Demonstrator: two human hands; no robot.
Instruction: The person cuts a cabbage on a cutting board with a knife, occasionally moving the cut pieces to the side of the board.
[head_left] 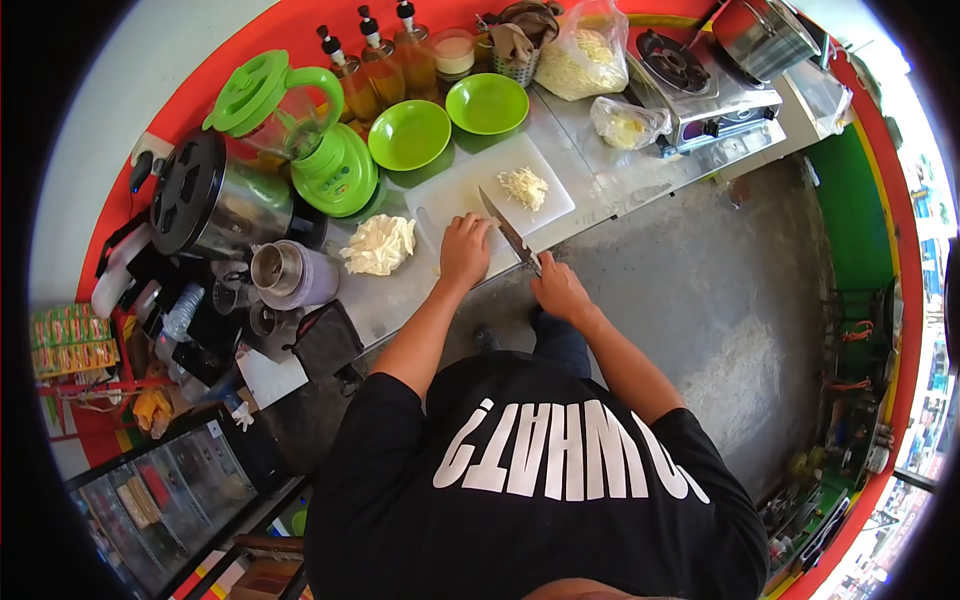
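My right hand (560,290) grips the handle of a kitchen knife (508,229). Its blade lies across the white cutting board (553,203), pointing away from me. Just left of the blade, my left hand (466,250) rests on the board with curled fingers close together. Whatever is under those fingers is mostly hidden; a pale bit shows at the tips. A small heap of shredded cabbage (522,187) sits on the board beyond the knife. Left of the board, a pile of pale cabbage leaves (379,245) lies on the metal counter (385,292).
Two green plates (410,135) stand behind the board, near a green blender (335,170) and several pump bottles (383,75). At the back right are a bag of shredded cabbage (585,62), a smaller bag (629,124) and a gas stove (710,95) bearing a pot (768,40).
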